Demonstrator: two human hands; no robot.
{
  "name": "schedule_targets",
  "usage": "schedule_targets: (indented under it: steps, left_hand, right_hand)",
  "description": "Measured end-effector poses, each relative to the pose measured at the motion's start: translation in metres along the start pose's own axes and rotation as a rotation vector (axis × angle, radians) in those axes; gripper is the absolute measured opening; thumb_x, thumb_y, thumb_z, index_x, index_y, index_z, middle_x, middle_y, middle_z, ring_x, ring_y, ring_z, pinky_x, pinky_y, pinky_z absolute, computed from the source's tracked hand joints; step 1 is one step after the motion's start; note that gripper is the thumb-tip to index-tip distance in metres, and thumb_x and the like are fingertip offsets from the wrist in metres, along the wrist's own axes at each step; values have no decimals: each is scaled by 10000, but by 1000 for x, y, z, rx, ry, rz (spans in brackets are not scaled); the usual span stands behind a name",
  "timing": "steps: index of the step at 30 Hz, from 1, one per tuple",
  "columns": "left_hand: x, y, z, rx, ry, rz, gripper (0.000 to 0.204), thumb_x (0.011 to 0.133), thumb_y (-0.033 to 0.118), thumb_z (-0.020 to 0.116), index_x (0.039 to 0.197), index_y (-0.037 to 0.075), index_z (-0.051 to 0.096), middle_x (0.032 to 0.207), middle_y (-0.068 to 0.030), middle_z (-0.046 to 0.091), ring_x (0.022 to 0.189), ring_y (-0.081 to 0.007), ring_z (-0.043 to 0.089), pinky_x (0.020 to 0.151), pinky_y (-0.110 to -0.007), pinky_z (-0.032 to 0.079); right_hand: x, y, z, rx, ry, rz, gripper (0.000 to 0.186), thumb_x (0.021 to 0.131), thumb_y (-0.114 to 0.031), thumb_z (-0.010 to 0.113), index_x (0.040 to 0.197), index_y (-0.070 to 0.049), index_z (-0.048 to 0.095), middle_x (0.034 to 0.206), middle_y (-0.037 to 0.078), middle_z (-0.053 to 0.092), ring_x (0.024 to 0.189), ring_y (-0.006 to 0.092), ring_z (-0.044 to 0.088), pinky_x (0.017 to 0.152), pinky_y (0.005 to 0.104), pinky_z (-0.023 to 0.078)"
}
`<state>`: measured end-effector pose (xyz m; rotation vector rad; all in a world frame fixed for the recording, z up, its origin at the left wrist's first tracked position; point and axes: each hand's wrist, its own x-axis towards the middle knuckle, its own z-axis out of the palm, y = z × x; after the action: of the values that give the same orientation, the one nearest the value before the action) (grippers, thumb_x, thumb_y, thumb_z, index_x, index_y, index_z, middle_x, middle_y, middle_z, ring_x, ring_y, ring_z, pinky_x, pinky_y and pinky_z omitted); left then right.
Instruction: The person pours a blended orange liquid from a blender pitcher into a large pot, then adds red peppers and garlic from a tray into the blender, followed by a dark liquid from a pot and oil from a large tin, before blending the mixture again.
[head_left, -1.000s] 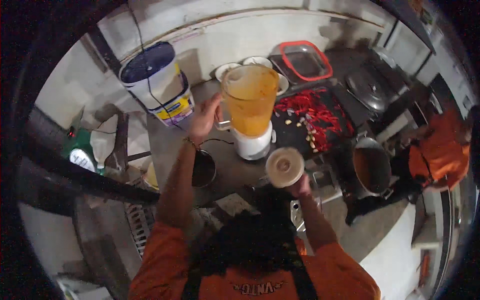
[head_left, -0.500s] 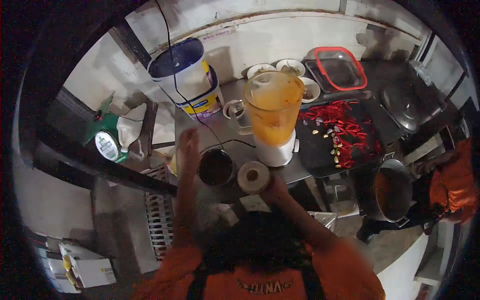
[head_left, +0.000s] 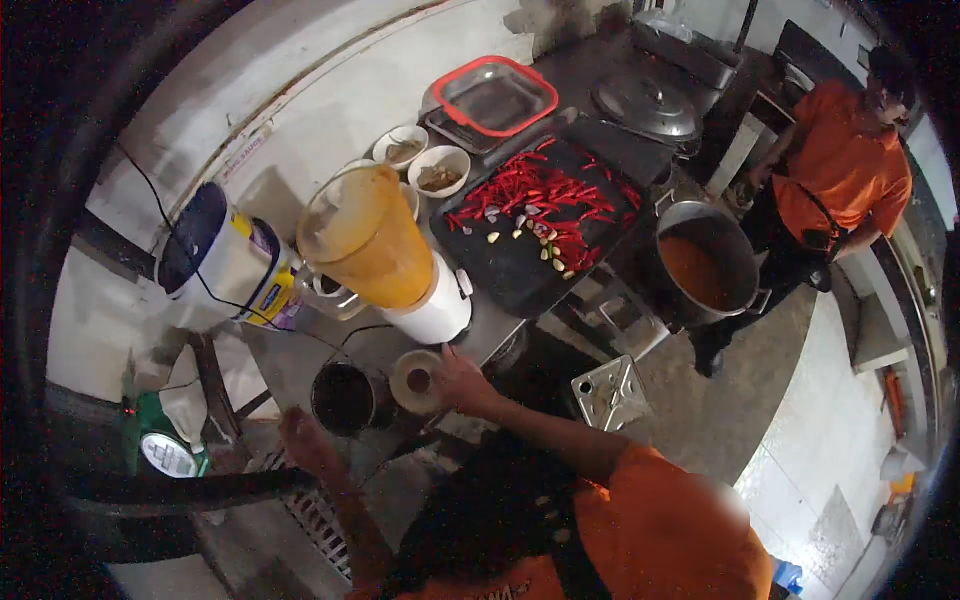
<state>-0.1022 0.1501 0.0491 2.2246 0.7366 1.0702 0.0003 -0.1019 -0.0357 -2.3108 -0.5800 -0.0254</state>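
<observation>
My right hand (head_left: 462,385) grips the side of a round, pale cup (head_left: 402,388) with something brown at its bottom. A dark round pot (head_left: 343,398) stands just left of the cup, its contents too dark to make out. Left of the pot, my left hand (head_left: 310,442) is raised, fingers apparently stretched, with nothing visible in it. Beyond the cup is a blender with an orange-smeared jug (head_left: 385,250) on a white base (head_left: 437,308). Neither hand touches the blender.
A black tray (head_left: 497,268) bears red chillies (head_left: 565,190) and garlic cloves (head_left: 545,238). Small bowls (head_left: 440,171) and a red-rimmed container (head_left: 495,95) lie behind. White buckets (head_left: 225,255) and a green scale (head_left: 168,455) are left. Right, a person (head_left: 840,160) stands beside a large pot (head_left: 705,265).
My view has swung to the right, bringing the co-worker and large pot further in. My right hand still holds the cup; my left hand now sits lower beside the dark pot.
</observation>
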Motion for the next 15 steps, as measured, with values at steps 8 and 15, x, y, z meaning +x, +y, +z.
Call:
schedule_targets:
  steps: [8,15]
  left_hand:
    - [-42,215,76,-356,-530,459,172,780,72,612,937,16,570,930,-137,561,916,-288,531,831,-382,419]
    - [-84,247,313,-475,-675,346,242,782,81,621,1006,32,543,1040,-161,521,1000,-315,498,882,-388,393]
  right_hand:
    - [45,148,-165,-215,423,137,679,751,-418,632,1230,22,435,1274,246,417,1104,437,426,974,492,335]
    - [103,222,-154,-552,254,348,737,810,-502,545,1369,-75,328,1412,285,226,1300,437,247,1070,506,199]
